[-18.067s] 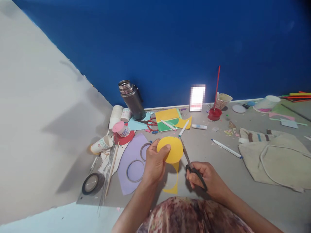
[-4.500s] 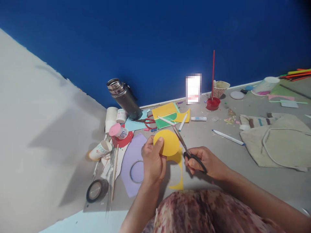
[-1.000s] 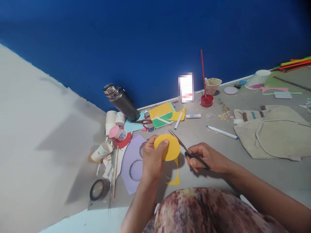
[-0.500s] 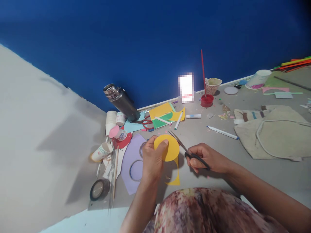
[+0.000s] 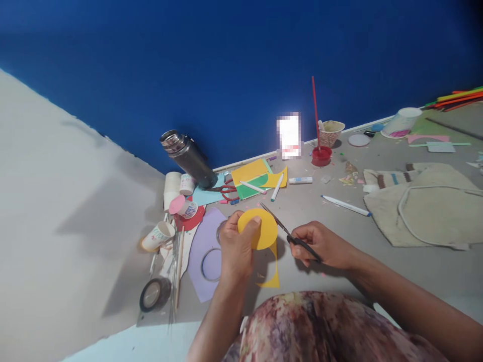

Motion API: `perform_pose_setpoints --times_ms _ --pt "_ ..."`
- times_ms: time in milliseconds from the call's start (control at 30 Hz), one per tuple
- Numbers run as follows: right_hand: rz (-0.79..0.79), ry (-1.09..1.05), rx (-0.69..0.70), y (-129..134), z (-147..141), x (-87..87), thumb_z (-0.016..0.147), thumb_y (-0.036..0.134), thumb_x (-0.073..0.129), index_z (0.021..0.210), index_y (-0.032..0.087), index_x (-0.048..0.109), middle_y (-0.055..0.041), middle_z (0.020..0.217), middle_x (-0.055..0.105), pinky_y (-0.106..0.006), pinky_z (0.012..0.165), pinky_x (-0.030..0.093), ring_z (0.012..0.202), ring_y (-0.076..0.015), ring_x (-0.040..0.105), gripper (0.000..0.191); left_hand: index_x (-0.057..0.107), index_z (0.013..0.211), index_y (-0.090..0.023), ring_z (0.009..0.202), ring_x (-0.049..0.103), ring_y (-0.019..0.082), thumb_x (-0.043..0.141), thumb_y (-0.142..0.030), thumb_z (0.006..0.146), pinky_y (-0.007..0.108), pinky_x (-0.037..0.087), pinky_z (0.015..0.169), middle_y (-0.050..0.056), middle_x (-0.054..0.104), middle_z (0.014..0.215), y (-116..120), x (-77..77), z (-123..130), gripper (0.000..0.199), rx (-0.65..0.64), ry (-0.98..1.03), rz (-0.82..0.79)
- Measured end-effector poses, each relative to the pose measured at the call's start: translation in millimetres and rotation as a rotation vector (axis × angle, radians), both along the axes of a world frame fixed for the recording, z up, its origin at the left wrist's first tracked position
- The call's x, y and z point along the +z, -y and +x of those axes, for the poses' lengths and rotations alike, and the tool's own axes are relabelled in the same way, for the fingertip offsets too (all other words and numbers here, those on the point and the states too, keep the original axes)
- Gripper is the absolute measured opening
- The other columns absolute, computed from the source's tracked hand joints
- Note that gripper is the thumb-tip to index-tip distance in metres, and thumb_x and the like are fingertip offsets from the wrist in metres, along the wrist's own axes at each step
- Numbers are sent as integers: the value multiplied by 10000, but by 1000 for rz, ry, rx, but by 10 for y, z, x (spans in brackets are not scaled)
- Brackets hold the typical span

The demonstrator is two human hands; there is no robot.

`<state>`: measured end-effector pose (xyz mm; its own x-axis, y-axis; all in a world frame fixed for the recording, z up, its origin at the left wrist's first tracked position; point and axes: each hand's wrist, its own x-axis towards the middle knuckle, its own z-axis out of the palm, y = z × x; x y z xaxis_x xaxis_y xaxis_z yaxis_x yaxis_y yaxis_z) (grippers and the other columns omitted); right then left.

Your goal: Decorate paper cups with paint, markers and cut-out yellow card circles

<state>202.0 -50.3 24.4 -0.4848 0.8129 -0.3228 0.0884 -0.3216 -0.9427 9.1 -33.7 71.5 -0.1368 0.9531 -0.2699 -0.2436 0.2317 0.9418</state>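
My left hand (image 5: 237, 246) pinches a yellow paper circle (image 5: 264, 230), its thumb lying on top and the fingers behind. In my right hand (image 5: 315, 244) is a pair of scissors (image 5: 281, 222) with black handles, the blades pointing up and left beside the circle's right edge. The blades look closed together. Below the circle, a curved yellow paper offcut (image 5: 274, 276) rests on the grey table. Under and left of my left hand lies a purple sheet (image 5: 199, 261) with a ring of tape (image 5: 206, 274) on it.
A dark flask (image 5: 192, 163) stands at the back left, near several paper cups (image 5: 172, 186). Red-handled scissors (image 5: 228, 189) and markers (image 5: 278, 187) lie beyond my hands. To the right are a blue-capped marker (image 5: 345, 205) and a beige cloth bag (image 5: 426, 216). A black tape roll (image 5: 153, 294) sits front left.
The scissor blades have come together from slightly apart. My left hand and the yellow circle have shifted very slightly left.
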Motion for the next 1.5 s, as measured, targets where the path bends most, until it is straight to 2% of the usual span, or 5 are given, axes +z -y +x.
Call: perform_pose_setpoints --times_ms 300,600,967,1300,1500 --pt "-4 -43 -12 1 3 -26 707 590 805 628 189 560 11 526 598 -225 468 322 483 -96 467 477 563 741 -186 516 588 100 902 -349 610 206 483 513 -39 634 649 12 25 13 398 0 43 -17" --pt "107 -156 -372 -105 -98 128 580 474 900 867 200 670 -21 819 698 -291 677 529 753 -186 636 458 643 731 -162 557 601 104 931 -389 634 206 511 549 -25 655 646 50 -122 54 380 -121 -15 -19" --pt "78 -163 -754 -185 -174 -43 565 463 877 817 195 644 8 731 643 -270 610 460 666 -155 544 435 725 918 -139 716 726 204 820 -663 731 291 619 550 45 692 774 146 -281 114 564 -200 313 -53" --pt "94 -138 -727 -127 -200 -62 632 583 838 756 213 599 40 622 545 -262 533 356 571 -126 440 457 744 961 -165 738 708 174 884 -467 688 254 564 536 60 768 949 150 -318 301 430 -168 264 -34" --pt "304 410 -365 -262 187 -20 801 650 686 745 205 682 -22 680 661 -285 562 358 631 -185 567 448 762 939 -170 756 704 166 860 -340 680 272 570 641 46 788 926 -64 -269 181 325 -147 166 55"
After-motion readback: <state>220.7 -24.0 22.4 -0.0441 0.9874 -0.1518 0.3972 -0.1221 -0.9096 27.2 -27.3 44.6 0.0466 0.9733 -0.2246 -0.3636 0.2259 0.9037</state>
